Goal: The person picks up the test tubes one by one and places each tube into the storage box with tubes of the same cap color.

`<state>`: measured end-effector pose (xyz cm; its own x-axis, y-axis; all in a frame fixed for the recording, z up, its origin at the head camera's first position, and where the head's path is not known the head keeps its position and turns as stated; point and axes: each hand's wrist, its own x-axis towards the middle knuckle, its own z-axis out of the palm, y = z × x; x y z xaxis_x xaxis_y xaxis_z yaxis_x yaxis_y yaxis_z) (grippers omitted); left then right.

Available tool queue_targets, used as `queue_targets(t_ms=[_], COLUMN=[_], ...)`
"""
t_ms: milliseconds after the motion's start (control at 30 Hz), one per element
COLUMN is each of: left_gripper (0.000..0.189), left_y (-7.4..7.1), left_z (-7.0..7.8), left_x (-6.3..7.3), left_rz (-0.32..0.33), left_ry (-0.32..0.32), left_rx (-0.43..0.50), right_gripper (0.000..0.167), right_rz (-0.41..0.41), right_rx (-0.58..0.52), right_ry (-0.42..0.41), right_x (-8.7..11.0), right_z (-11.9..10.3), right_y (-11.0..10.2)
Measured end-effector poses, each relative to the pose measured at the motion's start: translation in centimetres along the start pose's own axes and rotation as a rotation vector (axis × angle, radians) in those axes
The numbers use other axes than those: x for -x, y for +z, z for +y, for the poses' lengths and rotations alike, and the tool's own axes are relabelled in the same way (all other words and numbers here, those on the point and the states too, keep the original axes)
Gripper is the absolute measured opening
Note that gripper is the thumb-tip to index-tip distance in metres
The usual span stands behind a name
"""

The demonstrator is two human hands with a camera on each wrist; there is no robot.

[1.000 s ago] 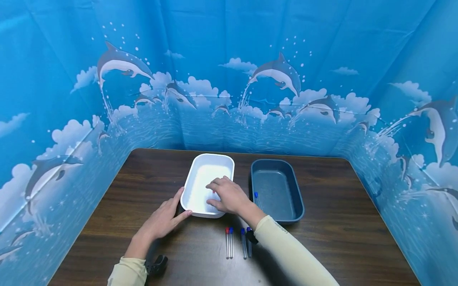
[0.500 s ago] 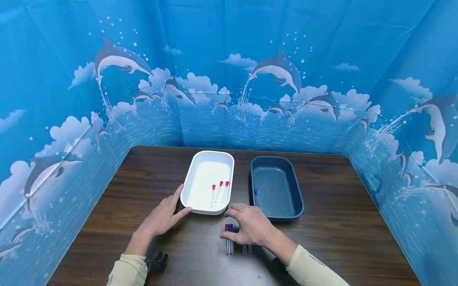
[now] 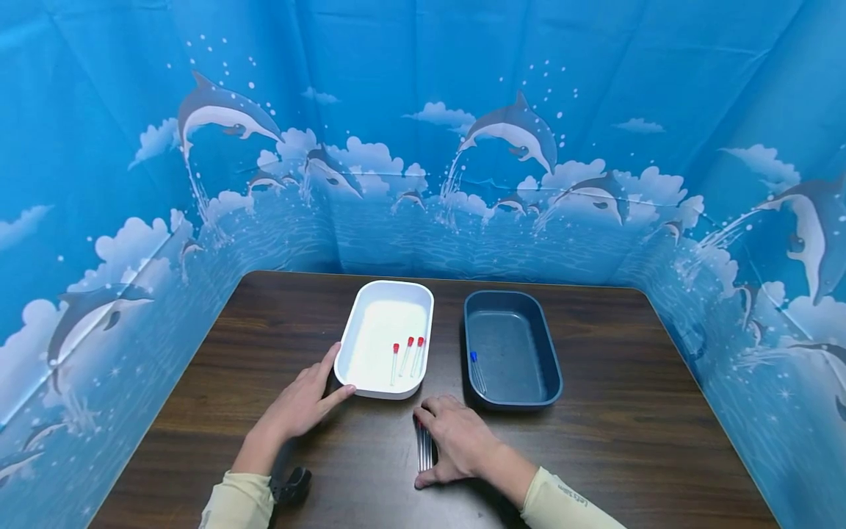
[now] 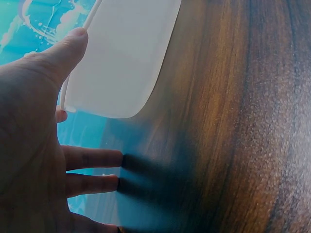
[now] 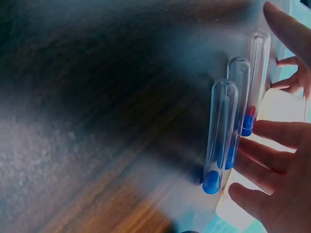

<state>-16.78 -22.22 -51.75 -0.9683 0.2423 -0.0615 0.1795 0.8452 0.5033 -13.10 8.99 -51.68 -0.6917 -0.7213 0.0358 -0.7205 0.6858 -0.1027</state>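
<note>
From where I stood, the right hand (image 3: 456, 441) was spread wide around the loose tubes (image 3: 424, 450) on the near worktop (image 3: 297, 308), thumb by their near ends, fingertips by their caps, with no grip that I could see. The left hand (image 3: 297, 402) lay with its fingers spread, thumb and one finger against the near left corner of the white tray (image 3: 370, 316). Three red-capped tubes (image 3: 395, 361) lay inside that; the dark tray (image 3: 509, 338) to the right held at least one blue-capped tube (image 3: 477, 373).

The loose tubes lay so close together that the fingers might have caught two at once; a sideways brush might have rolled them off.

The head view hid most caps under the right hand; the right wrist view showed three blue ones and some red behind.
</note>
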Motion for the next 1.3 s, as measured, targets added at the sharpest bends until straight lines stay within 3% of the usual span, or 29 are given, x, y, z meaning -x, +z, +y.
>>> queue_targets(t_ms=[367,800,1300], left_gripper=[0.095,0.095,0.094], left_y=[0.02,0.02,-0.02], left_z=[0.09,0.18,0.24], left_x=[0.07,0.04,0.03], left_rz=[0.005,0.002,0.001], left_ry=[-0.003,-0.010,-0.010], left_rx=[-0.004,-0.002,0.002], right_gripper=[0.089,0.086,0.093], right_rz=[-0.022,-0.024,-0.052], right_rx=[0.046,0.072,0.116], right_ry=[-0.001,0.000,-0.009], right_x=[-0.25,-0.18,-0.29], right_z=[-0.12,-0.34,-0.21], right_y=[0.13,0.04,-0.28])
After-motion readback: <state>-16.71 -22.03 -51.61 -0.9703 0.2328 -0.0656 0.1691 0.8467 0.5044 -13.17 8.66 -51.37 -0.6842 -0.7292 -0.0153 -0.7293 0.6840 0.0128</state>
